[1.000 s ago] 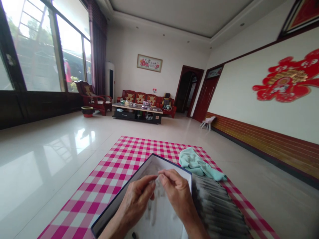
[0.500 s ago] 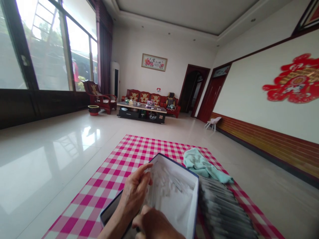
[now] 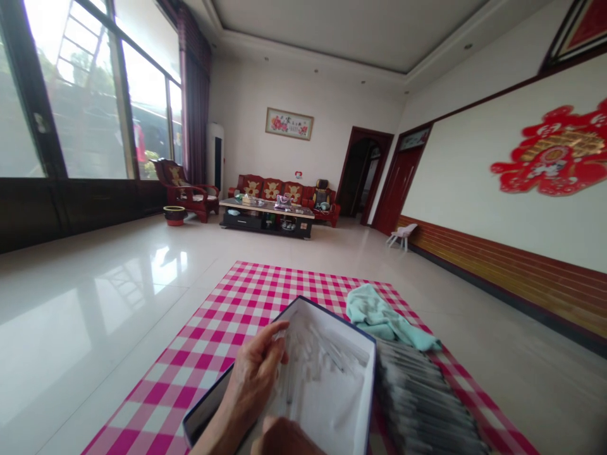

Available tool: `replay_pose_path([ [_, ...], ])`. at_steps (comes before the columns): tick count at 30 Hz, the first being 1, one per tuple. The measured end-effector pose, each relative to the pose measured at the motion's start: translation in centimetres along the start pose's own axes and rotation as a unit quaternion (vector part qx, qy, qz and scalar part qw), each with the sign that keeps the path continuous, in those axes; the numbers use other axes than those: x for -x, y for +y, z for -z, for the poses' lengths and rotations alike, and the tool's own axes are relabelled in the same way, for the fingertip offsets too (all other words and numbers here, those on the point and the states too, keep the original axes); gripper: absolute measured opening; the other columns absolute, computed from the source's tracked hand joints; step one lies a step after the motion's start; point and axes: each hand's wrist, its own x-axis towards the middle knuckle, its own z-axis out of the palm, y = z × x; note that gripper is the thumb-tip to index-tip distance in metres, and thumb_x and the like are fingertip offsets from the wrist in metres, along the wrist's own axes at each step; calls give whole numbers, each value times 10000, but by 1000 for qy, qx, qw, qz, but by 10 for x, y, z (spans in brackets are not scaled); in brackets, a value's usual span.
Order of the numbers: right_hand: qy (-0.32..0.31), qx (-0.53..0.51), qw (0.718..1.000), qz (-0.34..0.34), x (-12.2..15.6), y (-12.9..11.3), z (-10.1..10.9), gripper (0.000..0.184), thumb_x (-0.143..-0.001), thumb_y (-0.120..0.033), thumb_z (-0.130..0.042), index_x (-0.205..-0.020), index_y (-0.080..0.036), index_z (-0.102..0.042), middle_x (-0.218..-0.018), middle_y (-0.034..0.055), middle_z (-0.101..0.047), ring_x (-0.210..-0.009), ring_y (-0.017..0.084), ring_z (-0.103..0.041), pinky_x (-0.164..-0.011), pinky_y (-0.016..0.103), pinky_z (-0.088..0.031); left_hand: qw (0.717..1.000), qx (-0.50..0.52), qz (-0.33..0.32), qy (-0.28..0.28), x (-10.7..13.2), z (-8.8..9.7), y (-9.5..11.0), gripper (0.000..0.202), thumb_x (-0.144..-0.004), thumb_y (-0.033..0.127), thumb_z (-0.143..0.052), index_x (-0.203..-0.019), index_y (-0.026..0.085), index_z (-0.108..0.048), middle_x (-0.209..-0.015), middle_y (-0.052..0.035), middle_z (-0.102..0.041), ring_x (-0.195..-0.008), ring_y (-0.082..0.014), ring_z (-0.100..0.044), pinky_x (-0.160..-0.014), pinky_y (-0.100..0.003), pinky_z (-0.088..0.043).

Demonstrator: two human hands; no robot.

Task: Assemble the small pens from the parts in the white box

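Note:
An open box [image 3: 327, 379] with a dark blue rim and white lining sits low in the view on a pink-and-white checked cloth [image 3: 199, 341]. Several thin pale strips [image 3: 308, 363] lie inside it, too blurred to identify. My left hand [image 3: 253, 379] is curled at the box's left side, its fingertips over the strips. Whether it holds anything is hard to tell. My right hand [image 3: 284, 439] shows only partly at the bottom edge, in front of the box. Beside the box's right wall lies a row of grey-and-black flat items [image 3: 422, 398].
A crumpled teal cloth [image 3: 386, 319] lies on the checked cloth behind the box. Glossy floor tiles [image 3: 95, 328] surround the checked cloth. Far off stand a low coffee table [image 3: 265, 215], a red wooden sofa [image 3: 270, 188] and a small white chair [image 3: 402, 236].
My hands were together above the box, fingertips meeting. They have since parted: the left hand sits at the box's left side, and the right has dropped to the bottom edge.

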Motion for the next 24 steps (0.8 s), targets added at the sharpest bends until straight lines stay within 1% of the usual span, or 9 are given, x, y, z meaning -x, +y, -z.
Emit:
replay_pose_path([
  [2,-13,6,1000,-9,2,-3,9,181,-666,-209,-557,-679,-294,-716,-532,-9,-663,-521,198,-613,-466,276,-425,1000,-3,3,-1,1,-1,-2,441,-837,399,-486,-1188,137,-537,-624,27,-552,-464,-81,-410,-457,-200,-336],
  [5,-6,-29,1000,-4,8,-9,43,173,-652,-175,-584,-722,-251,-723,-715,13,-709,-644,174,-639,-546,230,-452,1000,-11,-1,0,1,-1,-4,437,-844,426,-487,-1176,143,-516,-631,28,-567,-461,-86,-433,-455,-203,-359],
  [7,54,-93,994,29,12,-14,72,204,-716,-164,-540,-789,-224,-721,-839,30,-703,-749,165,-637,-636,221,-470,1000,-4,-9,-6,0,0,-4,401,-841,445,-499,-1107,147,-533,-645,18,-588,-484,-98,-472,-468,-207,-383],
  [9,119,-163,978,49,14,-16,97,212,-761,-154,-517,-822,-198,-715,-848,38,-684,-787,167,-628,-715,249,-477,1000,8,-16,-15,-1,0,-3,367,-835,449,-516,-1044,149,-546,-677,5,-606,-518,-106,-501,-487,-208,-399],
  [12,170,-272,947,12,12,-11,120,153,-763,-179,-568,-850,-174,-695,-824,38,-669,-801,180,-625,-756,288,-481,1000,-5,-20,-17,-1,1,-3,345,-837,436,-521,-1029,152,-562,-706,-1,-608,-547,-109,-508,-512,-210,-407],
  [15,175,-407,895,-43,11,0,125,181,-759,-252,-620,-910,-162,-662,-802,31,-668,-797,186,-632,-776,319,-491,998,-42,-34,-26,0,0,-5,324,-850,418,-505,-1027,160,-589,-677,7,-586,-554,-114,-501,-517,-210,-402],
  [18,180,-493,849,-54,10,8,123,216,-733,-280,-671,-912,-161,-661,-825,30,-663,-789,177,-628,-764,316,-495,996,-60,-51,-44,2,-3,-6,307,-857,403,-497,-1019,171,-615,-655,15,-565,-552,-113,-497,-519,-206,-400],
  [21,187,-519,832,-50,9,10,120,220,-715,-277,-697,-903,-164,-675,-830,31,-664,-757,159,-614,-724,289,-489,992,-87,-65,-58,5,-6,-4,272,-859,379,-503,-987,180,-638,-631,22,-564,-543,-106,-490,-518,-196,-392],
  [24,191,-522,830,-43,8,7,117,215,-712,-281,-704,-895,-169,-685,-847,34,-667,-742,149,-601,-720,283,-479,989,-107,-78,-63,6,-8,0,250,-864,362,-498,-956,189,-653,-618,22,-584,-534,-102,-492,-510,-185,-385],
])
